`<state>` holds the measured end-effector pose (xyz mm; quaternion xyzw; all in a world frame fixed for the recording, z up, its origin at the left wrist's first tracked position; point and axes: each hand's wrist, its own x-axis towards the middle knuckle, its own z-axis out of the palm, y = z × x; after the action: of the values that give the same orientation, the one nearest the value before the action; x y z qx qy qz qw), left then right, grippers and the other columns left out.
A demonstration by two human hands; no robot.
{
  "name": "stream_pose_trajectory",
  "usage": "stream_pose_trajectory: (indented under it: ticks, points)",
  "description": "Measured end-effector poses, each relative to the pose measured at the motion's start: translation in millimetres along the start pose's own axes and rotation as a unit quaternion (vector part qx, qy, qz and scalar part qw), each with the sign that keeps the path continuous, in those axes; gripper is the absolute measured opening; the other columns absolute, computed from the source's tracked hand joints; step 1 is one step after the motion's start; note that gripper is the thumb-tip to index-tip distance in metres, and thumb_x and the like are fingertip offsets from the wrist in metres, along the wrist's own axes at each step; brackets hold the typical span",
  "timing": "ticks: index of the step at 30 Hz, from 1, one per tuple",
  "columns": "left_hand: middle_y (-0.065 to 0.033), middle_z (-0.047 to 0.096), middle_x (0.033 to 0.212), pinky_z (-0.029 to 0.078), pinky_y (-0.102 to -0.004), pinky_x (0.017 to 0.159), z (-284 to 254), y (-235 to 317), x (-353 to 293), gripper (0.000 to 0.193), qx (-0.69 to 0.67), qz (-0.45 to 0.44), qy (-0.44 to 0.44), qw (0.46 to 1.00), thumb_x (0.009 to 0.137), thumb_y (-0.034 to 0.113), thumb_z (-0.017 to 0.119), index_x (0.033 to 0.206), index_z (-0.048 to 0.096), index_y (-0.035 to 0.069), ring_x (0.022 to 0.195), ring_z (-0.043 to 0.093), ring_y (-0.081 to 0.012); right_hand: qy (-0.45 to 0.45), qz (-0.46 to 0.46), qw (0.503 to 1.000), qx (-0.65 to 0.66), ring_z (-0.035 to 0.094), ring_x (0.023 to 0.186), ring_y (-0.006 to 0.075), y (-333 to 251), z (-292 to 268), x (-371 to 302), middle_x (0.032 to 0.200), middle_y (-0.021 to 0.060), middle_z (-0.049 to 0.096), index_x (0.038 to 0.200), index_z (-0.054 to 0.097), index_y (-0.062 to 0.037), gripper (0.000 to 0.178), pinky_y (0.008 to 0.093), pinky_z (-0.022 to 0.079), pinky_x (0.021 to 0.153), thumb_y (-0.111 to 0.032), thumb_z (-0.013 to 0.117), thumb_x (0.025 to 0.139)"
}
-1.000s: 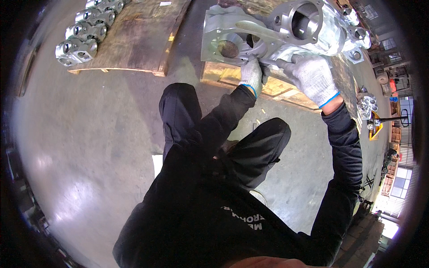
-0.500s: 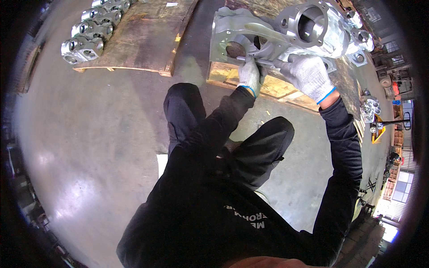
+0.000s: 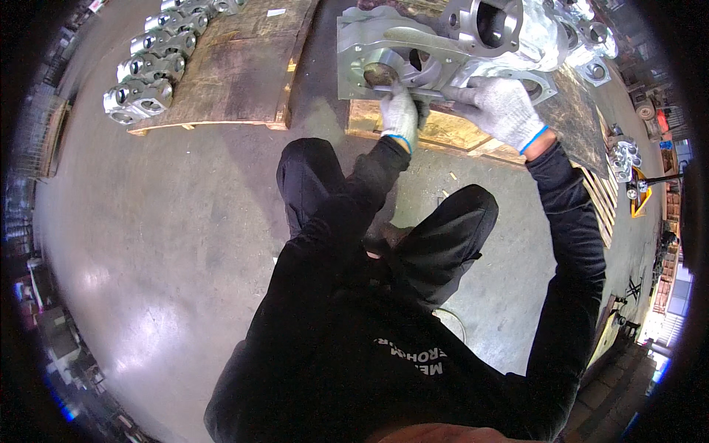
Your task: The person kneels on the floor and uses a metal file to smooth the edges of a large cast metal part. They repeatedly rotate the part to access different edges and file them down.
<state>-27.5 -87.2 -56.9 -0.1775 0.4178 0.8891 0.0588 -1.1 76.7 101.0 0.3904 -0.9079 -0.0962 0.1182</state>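
Both gloved hands, left hand [image 3: 399, 114], right hand [image 3: 504, 109], gripping metal casting [image 3: 443, 52]

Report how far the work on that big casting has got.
Done: cannot tell; no finished mark shows. In hand: left hand guides a rod-like tool at the casting bore, right hand grips its other end. Left: small castings sit untouched on the other pallet.

the person crouches, both knees bent, and both arms in black sleeves reach forward and up. the left hand [image 3: 399, 114], in a white knit glove with a blue cuff, has its fingers curled shut in a grip. the right hand [image 3: 501, 109], in the same kind of glove, is stretched further out, its fingers closed too. the right arm is nearly straight and the left elbow is bent.
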Motion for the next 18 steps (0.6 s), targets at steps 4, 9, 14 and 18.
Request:
stream_pose_trajectory:
  ticks: [4,9,14,18]
  points:
    - [-0.0079,0.058,0.056,0.034,-0.0326,0.034,7,-5,3,0.05,-0.051,-0.057,-0.041,0.996,0.112,0.045,0.036,0.088,0.055,0.005,0.038,0.049,-0.0183,-0.022,0.038,0.995,-0.093,0.069,0.07,0.0317,1,-1,0,0.076,0.0105,0.067,0.107,0.079,-0.0183,0.027,0.0433,0.054,0.063,-0.039,0.071,0.091]
    - [-0.0078,0.057,0.055,0.034,-0.032,0.035,-6,2,1,0.056,0.013,0.022,0.002,1.0,0.111,0.049,0.037,0.081,0.056,0.006,0.037,0.046,-0.0171,0.052,-0.022,0.998,-0.029,0.068,0.069,0.0309,-5,-1,1,0.074,0.0115,0.066,0.108,0.079,-0.0177,0.024,0.0432,0.053,0.061,-0.032,0.069,0.091]
    - [-0.0079,0.056,0.057,0.034,-0.0315,0.035,14,-10,3,0.055,-0.089,-0.06,-0.048,0.993,0.112,0.048,0.033,0.087,0.058,0.006,0.037,0.045,-0.018,0.011,-0.019,0.99,-0.142,0.069,0.067,0.0274,-8,-12,2,0.074,0.0079,0.067,0.102,0.08,-0.0173,0.018,0.0401,0.052,0.058,-0.024,0.067,0.091]
    - [-0.0076,0.058,0.061,0.035,-0.0312,0.036,7,-7,4,0.051,-0.133,-0.114,-0.07,0.982,0.112,0.047,0.034,0.09,0.058,0.007,0.041,0.049,-0.0173,0.006,-0.024,0.986,-0.163,0.069,0.068,0.0239,-28,-21,2,0.075,0.0082,0.067,0.102,0.079,-0.0176,0.019,0.0385,0.052,0.057,-0.021,0.065,0.089]
